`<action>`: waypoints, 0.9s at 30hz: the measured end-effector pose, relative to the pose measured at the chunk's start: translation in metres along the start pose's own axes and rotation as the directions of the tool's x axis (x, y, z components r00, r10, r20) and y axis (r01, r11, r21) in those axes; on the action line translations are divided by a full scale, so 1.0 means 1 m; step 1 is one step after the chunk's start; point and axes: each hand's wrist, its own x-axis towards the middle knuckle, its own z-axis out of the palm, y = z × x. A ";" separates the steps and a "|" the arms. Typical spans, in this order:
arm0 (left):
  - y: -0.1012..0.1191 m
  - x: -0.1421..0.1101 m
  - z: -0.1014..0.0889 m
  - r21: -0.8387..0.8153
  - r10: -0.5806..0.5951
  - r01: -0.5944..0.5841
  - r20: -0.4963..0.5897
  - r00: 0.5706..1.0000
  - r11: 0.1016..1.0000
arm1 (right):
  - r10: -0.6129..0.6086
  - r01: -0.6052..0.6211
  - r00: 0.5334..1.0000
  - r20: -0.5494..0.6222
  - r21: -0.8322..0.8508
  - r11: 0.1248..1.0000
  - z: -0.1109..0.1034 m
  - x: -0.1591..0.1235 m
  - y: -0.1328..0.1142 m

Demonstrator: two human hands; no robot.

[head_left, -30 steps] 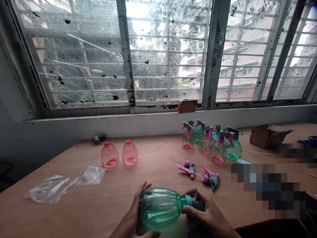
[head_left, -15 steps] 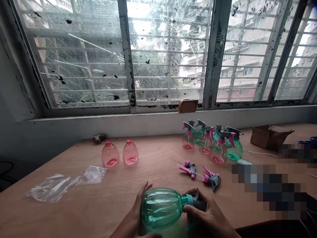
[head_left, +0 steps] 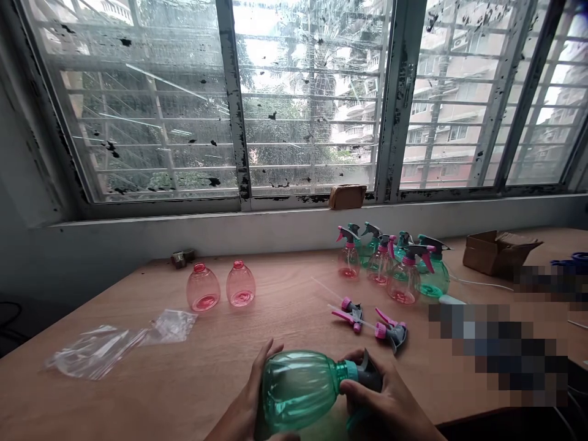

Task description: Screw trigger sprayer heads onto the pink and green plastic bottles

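A green see-through spray bottle (head_left: 298, 387) lies on its side between my hands, low over the wooden table (head_left: 280, 318). My left hand (head_left: 252, 398) wraps round the bottle's body. My right hand (head_left: 381, 401) is closed on the grey trigger head (head_left: 367, 375) at the bottle's neck. Two loose pink-and-grey trigger heads (head_left: 370, 321) with dip tubes lie just beyond my right hand. Two capless pink bottles (head_left: 220, 286) stand to the far left.
Several assembled pink and green spray bottles (head_left: 395, 263) stand in a group at the back right. Clear plastic bags (head_left: 114, 343) lie at the left. An open cardboard box (head_left: 498, 251) sits far right. A barred window runs behind the table.
The bottle and both hands stay almost in place; only small shifts of my right hand's fingers on the trigger head show.
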 end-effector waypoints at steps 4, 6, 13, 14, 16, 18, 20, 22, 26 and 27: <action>0.000 0.000 0.001 0.052 0.035 -0.034 -0.016 0.999 0.998 | -0.015 0.015 1.000 0.009 -0.013 1.000 0.001 0.001 0.003; -0.003 0.002 0.001 0.015 0.023 -0.023 -0.024 0.999 1.000 | -0.026 0.026 1.000 0.004 -0.024 0.999 0.001 0.001 0.003; -0.013 0.004 0.001 -0.051 -0.045 0.044 -0.032 0.998 0.998 | -0.029 0.030 0.999 0.019 -0.044 0.999 0.000 0.000 0.002; -0.012 0.004 0.001 -0.037 -0.028 0.027 -0.022 0.999 0.999 | -0.028 0.029 0.999 0.016 -0.051 0.998 0.000 0.000 0.001; -0.008 0.002 0.000 -0.027 -0.003 0.003 0.005 1.000 1.000 | -0.038 0.038 0.999 0.005 -0.065 0.997 0.000 0.000 0.001; -0.005 0.002 -0.001 -0.048 -0.001 0.002 0.021 1.000 0.999 | -0.048 0.048 0.999 -0.001 -0.072 0.996 0.000 0.000 0.000; -0.005 0.003 -0.002 -0.086 -0.017 0.018 0.006 1.000 0.996 | -0.044 0.044 0.999 0.001 -0.078 0.996 0.000 -0.001 -0.001; -0.005 0.005 -0.002 -0.121 -0.056 0.054 -0.012 0.998 0.991 | -0.039 0.039 0.999 0.002 -0.084 0.996 0.000 -0.001 -0.002; -0.006 0.005 -0.001 -0.103 -0.089 0.087 -0.016 0.996 0.991 | -0.039 0.038 0.999 -0.013 -0.074 0.997 0.000 -0.001 -0.002; -0.005 0.004 -0.001 -0.080 -0.072 0.071 -0.014 0.997 0.994 | -0.029 0.028 0.999 -0.016 -0.061 0.998 0.000 -0.001 -0.001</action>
